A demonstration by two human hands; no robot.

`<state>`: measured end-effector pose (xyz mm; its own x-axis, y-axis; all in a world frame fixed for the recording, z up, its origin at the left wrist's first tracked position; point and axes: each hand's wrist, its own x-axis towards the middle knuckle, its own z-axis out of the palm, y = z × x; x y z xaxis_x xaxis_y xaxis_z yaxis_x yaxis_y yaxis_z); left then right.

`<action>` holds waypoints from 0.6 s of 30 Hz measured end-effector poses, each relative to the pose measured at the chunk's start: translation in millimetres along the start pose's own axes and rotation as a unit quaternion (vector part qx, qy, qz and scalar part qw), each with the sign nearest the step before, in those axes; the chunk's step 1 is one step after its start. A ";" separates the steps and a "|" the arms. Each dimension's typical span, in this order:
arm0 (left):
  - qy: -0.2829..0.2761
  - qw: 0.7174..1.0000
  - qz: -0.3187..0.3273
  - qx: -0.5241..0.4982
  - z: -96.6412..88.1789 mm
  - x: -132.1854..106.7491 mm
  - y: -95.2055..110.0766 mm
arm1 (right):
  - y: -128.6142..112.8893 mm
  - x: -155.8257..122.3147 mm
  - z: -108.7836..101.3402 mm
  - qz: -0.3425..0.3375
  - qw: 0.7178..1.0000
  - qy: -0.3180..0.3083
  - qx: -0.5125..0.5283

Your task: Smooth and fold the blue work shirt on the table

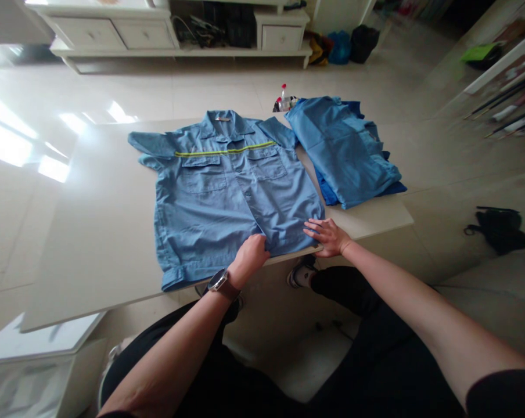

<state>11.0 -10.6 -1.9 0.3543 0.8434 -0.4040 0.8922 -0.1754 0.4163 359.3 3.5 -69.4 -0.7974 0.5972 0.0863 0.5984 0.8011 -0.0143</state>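
A light blue short-sleeved work shirt [219, 191] with a yellow chest stripe lies spread flat, front up, on a white table [92, 232]. My left hand [250, 256], with a watch on its wrist, is closed in a pinch on the shirt's bottom hem near the middle. My right hand [327, 235] lies flat with fingers spread on the hem's right corner at the table's near edge.
A pile of folded blue garments [345, 148] sits on the table's right part. Small bottles [284, 98] stand on the floor behind it. A white drawer cabinet [158, 29] lines the far wall. A black bag [500, 226] lies on the floor at right.
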 end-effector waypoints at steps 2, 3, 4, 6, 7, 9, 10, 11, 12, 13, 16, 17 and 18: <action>-0.004 1.000 -0.003 -0.002 -0.4 0.1 -0.1 | 0.0 0.0 0.0 0.001 1.000 0.001 0.000; -0.005 1.000 -0.003 -0.002 -0.4 0.2 -0.2 | 0.1 0.0 0.0 0.001 1.000 0.001 0.000; -0.005 1.000 -0.003 -0.002 -0.4 0.3 -0.4 | 0.1 -0.1 -0.1 0.001 1.000 0.000 0.000; -0.005 1.000 -0.002 0.001 0.2 0.8 -1.2 | 0.2 -0.3 -0.4 0.001 1.000 -0.001 -0.001; -0.005 1.000 -0.001 0.001 0.6 1.0 -1.7 | 0.2 -0.3 -0.6 0.001 1.000 -0.002 -0.002; -0.006 1.000 0.001 0.000 1.8 1.5 -2.9 | 0.2 -0.3 -1.2 0.001 1.000 -0.003 -0.003; -0.006 1.000 0.002 -0.001 2.6 1.8 -3.5 | 0.1 -0.2 -1.5 0.000 1.000 -0.002 -0.003; -0.006 1.000 0.003 -0.002 3.3 2.0 -4.1 | 0.1 -0.2 -1.7 0.000 1.000 -0.002 -0.002; -0.004 1.000 0.004 -0.002 4.0 2.1 -4.6 | 0.1 -0.2 -1.9 -0.001 1.000 -0.001 -0.002; -0.002 1.000 0.004 -0.001 4.6 2.2 -5.1 | 0.1 -0.2 -2.1 -0.002 1.000 0.000 -0.002; 0.005 1.000 0.007 -0.001 4.5 2.1 -5.4 | -0.1 -0.1 -2.3 -0.005 1.000 0.006 -0.002; 0.005 1.000 0.007 -0.002 3.8 2.1 -5.1 | -0.1 -0.1 -2.3 -0.005 1.000 0.008 -0.003; 0.004 1.000 0.007 -0.003 2.9 2.0 -4.8 | -0.1 0.0 -2.2 -0.005 1.000 0.008 -0.003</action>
<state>8.3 -9.5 -7.1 0.3638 0.8453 -0.3913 0.8854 -0.1834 0.4270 359.4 3.3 -67.2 -0.8020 0.5884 0.1030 0.5908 0.8068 -0.0083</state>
